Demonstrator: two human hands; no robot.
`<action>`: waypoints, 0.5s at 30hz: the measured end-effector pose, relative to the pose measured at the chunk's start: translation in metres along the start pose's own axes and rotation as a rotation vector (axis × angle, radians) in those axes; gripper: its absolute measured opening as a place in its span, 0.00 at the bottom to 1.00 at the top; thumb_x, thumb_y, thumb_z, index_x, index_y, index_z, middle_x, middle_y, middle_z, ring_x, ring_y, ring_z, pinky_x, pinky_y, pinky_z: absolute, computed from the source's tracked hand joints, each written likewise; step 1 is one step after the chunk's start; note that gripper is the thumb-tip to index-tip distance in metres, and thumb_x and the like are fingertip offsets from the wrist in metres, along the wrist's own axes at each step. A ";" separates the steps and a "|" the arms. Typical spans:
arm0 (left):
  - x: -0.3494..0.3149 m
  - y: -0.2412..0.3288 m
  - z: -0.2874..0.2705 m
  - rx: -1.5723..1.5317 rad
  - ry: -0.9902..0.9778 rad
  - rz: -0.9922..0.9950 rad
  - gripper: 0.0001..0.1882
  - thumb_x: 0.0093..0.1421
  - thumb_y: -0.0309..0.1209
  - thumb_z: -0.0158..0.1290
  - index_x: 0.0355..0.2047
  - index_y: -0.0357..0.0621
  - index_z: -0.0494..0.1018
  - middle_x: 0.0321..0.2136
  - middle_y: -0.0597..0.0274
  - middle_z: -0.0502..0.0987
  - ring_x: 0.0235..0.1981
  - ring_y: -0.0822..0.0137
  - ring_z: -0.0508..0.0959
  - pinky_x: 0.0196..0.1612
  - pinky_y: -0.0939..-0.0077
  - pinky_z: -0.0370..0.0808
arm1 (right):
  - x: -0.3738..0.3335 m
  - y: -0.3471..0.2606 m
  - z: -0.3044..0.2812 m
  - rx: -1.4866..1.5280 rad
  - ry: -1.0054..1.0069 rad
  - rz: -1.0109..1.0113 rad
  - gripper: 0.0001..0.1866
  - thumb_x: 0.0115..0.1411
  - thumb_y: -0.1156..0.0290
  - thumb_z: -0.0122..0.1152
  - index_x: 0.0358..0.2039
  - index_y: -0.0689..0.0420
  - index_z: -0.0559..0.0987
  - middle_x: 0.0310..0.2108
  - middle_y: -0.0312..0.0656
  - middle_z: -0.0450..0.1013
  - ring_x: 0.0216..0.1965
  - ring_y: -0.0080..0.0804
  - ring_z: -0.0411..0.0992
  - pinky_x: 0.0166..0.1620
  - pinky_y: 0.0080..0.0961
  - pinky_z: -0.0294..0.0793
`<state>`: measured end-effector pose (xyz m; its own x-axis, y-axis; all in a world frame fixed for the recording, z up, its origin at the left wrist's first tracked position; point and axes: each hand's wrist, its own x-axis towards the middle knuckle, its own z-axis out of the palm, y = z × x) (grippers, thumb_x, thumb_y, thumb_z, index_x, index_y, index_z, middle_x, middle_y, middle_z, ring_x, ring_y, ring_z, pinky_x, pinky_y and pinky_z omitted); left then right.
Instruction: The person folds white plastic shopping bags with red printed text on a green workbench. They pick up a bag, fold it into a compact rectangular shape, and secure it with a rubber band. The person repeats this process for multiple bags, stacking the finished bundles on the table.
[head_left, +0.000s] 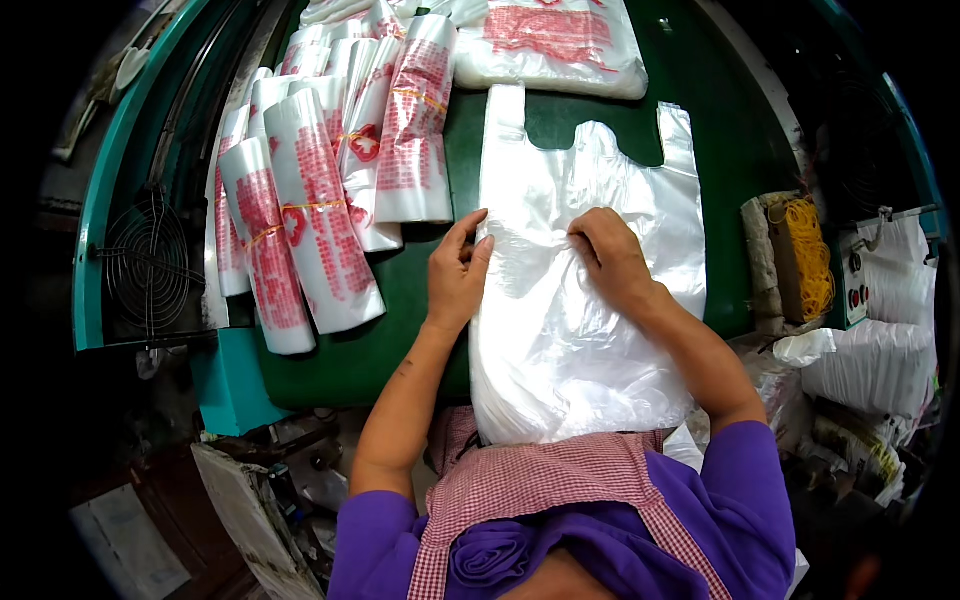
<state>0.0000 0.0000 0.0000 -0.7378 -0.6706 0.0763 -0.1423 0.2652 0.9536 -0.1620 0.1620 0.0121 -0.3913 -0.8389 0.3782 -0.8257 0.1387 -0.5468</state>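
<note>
Left hand (pixel 457 278): partly open, thumb and fingers apart, at the left edge of the white plastic bags (pixel 580 325). Right hand (pixel 612 258): fingers bent onto their upper face; pinching cannot be confirmed. The bags lie between and beneath the 2 hands, at the green table's (pixel 330 372) near edge, right of the banded rolls (pixel 310 235).

A red-and-white gingham apron (pixel 555 475); beneath it, a short-sleeved purple shirt (pixel 740 505); between the apron's straps, a purple fabric rosette (pixel 490 554).

Both hands (pixel 459 275) (pixel 614 258) apart, left thumb parted, right curled downward
</note>
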 end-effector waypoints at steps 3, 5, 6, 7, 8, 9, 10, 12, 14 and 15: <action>0.003 -0.007 0.003 0.009 0.038 0.133 0.17 0.60 0.29 0.50 0.50 0.39 0.70 0.35 0.58 0.77 0.27 0.71 0.73 0.35 0.79 0.71 | 0.002 -0.002 0.000 0.013 0.106 -0.032 0.10 0.54 0.77 0.60 0.37 0.60 0.74 0.27 0.44 0.69 0.30 0.40 0.68 0.36 0.31 0.69; 0.009 -0.008 0.004 0.047 0.066 0.190 0.17 0.60 0.28 0.50 0.50 0.39 0.71 0.33 0.58 0.76 0.26 0.71 0.72 0.34 0.80 0.70 | 0.007 -0.004 -0.006 -0.020 0.043 -0.005 0.09 0.53 0.77 0.61 0.36 0.60 0.74 0.26 0.44 0.68 0.29 0.40 0.68 0.35 0.31 0.69; 0.008 -0.010 0.004 0.047 0.063 0.174 0.17 0.60 0.27 0.50 0.50 0.39 0.70 0.31 0.58 0.75 0.25 0.71 0.72 0.33 0.80 0.70 | 0.007 -0.006 -0.009 -0.026 -0.010 0.014 0.09 0.53 0.76 0.61 0.35 0.59 0.74 0.26 0.43 0.68 0.30 0.40 0.68 0.36 0.32 0.68; 0.007 -0.012 0.003 0.046 0.060 0.157 0.17 0.60 0.27 0.49 0.50 0.40 0.70 0.30 0.59 0.75 0.24 0.72 0.71 0.32 0.80 0.70 | 0.007 -0.007 -0.012 -0.033 -0.063 0.032 0.09 0.53 0.75 0.62 0.35 0.59 0.74 0.27 0.43 0.69 0.31 0.40 0.68 0.36 0.32 0.68; 0.006 -0.013 0.003 0.045 0.058 0.141 0.17 0.60 0.26 0.49 0.50 0.40 0.70 0.28 0.59 0.74 0.24 0.72 0.71 0.32 0.80 0.70 | 0.005 -0.007 -0.013 -0.039 -0.116 0.051 0.09 0.52 0.74 0.62 0.34 0.58 0.74 0.27 0.42 0.69 0.32 0.40 0.68 0.37 0.32 0.68; 0.005 -0.012 0.002 0.040 0.046 0.112 0.17 0.60 0.26 0.49 0.51 0.40 0.70 0.27 0.60 0.73 0.23 0.72 0.70 0.31 0.79 0.69 | 0.004 -0.005 -0.014 -0.033 -0.111 0.042 0.08 0.53 0.73 0.61 0.33 0.57 0.73 0.27 0.42 0.69 0.32 0.40 0.68 0.37 0.32 0.67; 0.004 -0.008 0.000 0.033 0.034 0.084 0.18 0.60 0.26 0.48 0.51 0.41 0.69 0.26 0.61 0.72 0.23 0.73 0.70 0.31 0.79 0.69 | 0.003 -0.002 -0.013 -0.028 -0.107 0.033 0.07 0.53 0.73 0.61 0.31 0.57 0.73 0.27 0.42 0.69 0.32 0.40 0.68 0.36 0.33 0.67; 0.003 -0.007 0.000 0.015 0.027 0.063 0.18 0.60 0.26 0.48 0.52 0.41 0.69 0.24 0.62 0.70 0.22 0.74 0.69 0.30 0.79 0.69 | 0.001 -0.002 -0.011 -0.043 -0.091 0.016 0.06 0.54 0.73 0.60 0.29 0.57 0.72 0.27 0.42 0.68 0.31 0.40 0.68 0.36 0.33 0.67; 0.002 -0.009 0.002 -0.010 0.037 0.080 0.19 0.60 0.26 0.48 0.52 0.41 0.68 0.24 0.63 0.69 0.21 0.74 0.68 0.29 0.79 0.68 | -0.002 -0.005 -0.009 -0.086 -0.067 0.002 0.06 0.54 0.73 0.60 0.27 0.57 0.71 0.27 0.41 0.68 0.31 0.39 0.67 0.35 0.34 0.66; 0.002 -0.009 0.001 0.007 0.041 0.083 0.19 0.60 0.25 0.47 0.53 0.41 0.68 0.23 0.63 0.69 0.21 0.74 0.68 0.29 0.79 0.68 | -0.002 -0.008 -0.010 -0.089 -0.088 -0.008 0.06 0.54 0.73 0.59 0.27 0.57 0.71 0.27 0.41 0.68 0.31 0.39 0.67 0.36 0.33 0.67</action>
<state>-0.0011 -0.0030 -0.0088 -0.7199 -0.6737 0.1669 -0.0866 0.3257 0.9415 -0.1589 0.1679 0.0227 -0.3510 -0.8825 0.3131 -0.8628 0.1749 -0.4743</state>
